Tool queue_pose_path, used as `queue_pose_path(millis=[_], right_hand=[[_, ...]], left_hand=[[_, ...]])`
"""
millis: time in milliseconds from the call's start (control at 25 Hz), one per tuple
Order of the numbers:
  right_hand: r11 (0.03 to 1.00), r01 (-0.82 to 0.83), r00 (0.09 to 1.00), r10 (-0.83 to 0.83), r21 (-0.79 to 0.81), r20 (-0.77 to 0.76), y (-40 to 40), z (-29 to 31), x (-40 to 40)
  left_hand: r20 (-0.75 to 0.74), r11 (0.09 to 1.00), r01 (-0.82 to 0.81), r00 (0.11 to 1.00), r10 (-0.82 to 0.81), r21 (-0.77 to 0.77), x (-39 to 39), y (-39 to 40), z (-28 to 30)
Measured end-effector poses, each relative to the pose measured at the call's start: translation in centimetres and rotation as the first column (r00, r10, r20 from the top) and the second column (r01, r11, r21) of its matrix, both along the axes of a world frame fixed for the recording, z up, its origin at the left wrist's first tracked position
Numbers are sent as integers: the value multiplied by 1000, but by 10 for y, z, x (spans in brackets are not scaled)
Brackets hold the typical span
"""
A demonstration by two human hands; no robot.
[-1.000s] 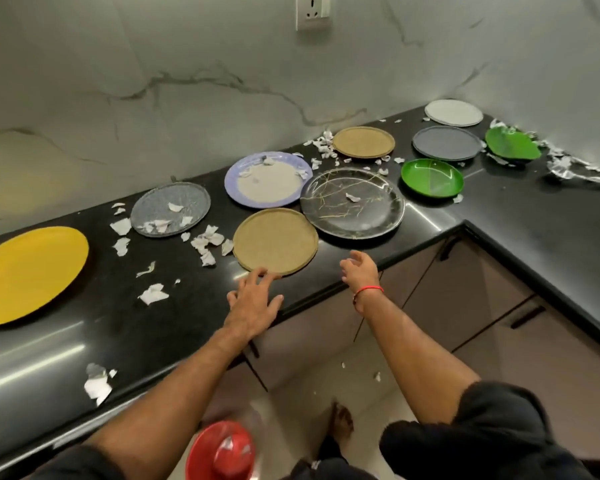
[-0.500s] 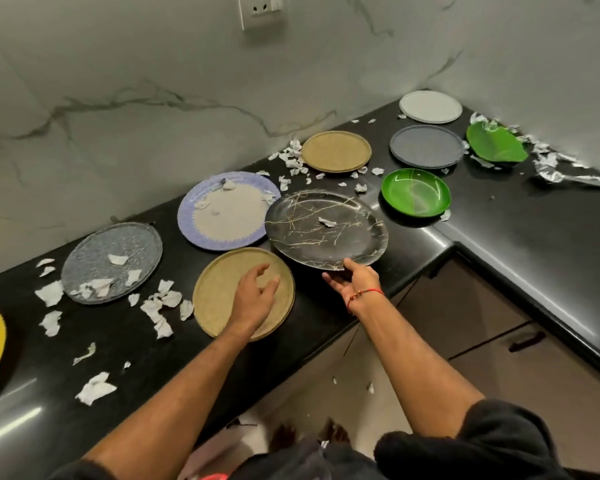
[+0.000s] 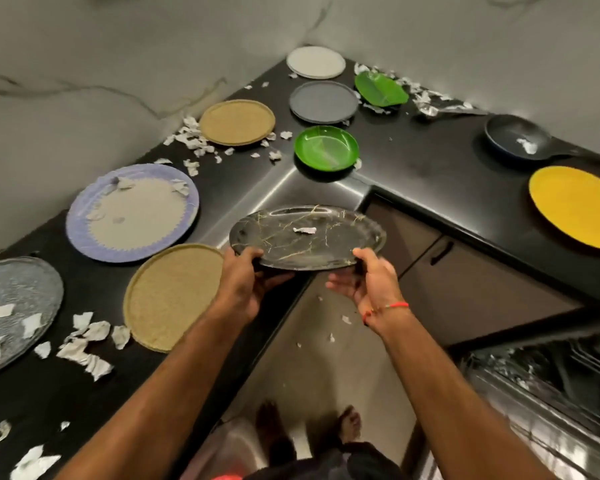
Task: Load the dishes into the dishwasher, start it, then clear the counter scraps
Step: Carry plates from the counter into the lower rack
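Black marbled plate (image 3: 307, 237), flat on the counter (image 3: 430, 161) half a second ago, is now lifted off it, tilted, out past the counter edge. Left hand (image 3: 243, 289) grips its near-left rim and right hand (image 3: 369, 284) its near-right rim, thumbs on top; a paper scrap (image 3: 305, 230) lies on it.

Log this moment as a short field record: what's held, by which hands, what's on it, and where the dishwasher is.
held item: black marbled plate, lifted off the counter
left hand: grips the plate's near-left rim
right hand: grips the near-right rim
on plate: one paper scrap
dishwasher: open, lower right
nearest plate on the counter: tan plate
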State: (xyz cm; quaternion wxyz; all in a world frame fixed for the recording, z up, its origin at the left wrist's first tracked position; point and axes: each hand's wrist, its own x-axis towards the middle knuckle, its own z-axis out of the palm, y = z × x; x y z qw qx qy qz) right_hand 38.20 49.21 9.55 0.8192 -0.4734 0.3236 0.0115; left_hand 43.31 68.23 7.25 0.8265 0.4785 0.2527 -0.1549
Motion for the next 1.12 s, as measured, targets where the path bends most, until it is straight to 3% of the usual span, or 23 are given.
queue_pose_path(millis=[160, 240, 360, 520, 720, 840, 1000, 1120], right_hand=[[924, -140, 986, 162, -356, 34, 0, 34, 10], [878, -157, 982, 188, -452, 26, -2, 48, 10], [840, -156, 972, 224, -520, 69, -21, 55, -12], [675, -97, 972, 221, -731, 75, -64, 60, -53], [870, -67, 979, 152, -488, 136, -116, 58, -121], [873, 21, 992, 42, -487, 118, -159, 33, -166], [929, 125, 992, -124, -350, 26, -213, -1, -253], [893, 303, 945, -326, -333, -15, -257, -42, -301]], left_hand=[[-187, 997, -36, 982, 24, -63, -17, -15, -4], [-262, 991, -31, 965, -3, -128, -24, -22, 1], [-189, 987, -53, 982, 24, -152, -51, -42, 14], [-204, 982, -50, 979, 11, -184, -99, -87, 15], [-98, 990, -84, 992, 73, -110, -149, -143, 21], [-76, 1000, 24, 997, -25, -13, -182, -177, 12], [-133, 975, 215, 969, -206, 53, -241, -230, -11], [-133, 920, 371, 925, -355, 125, -263, -262, -22]])
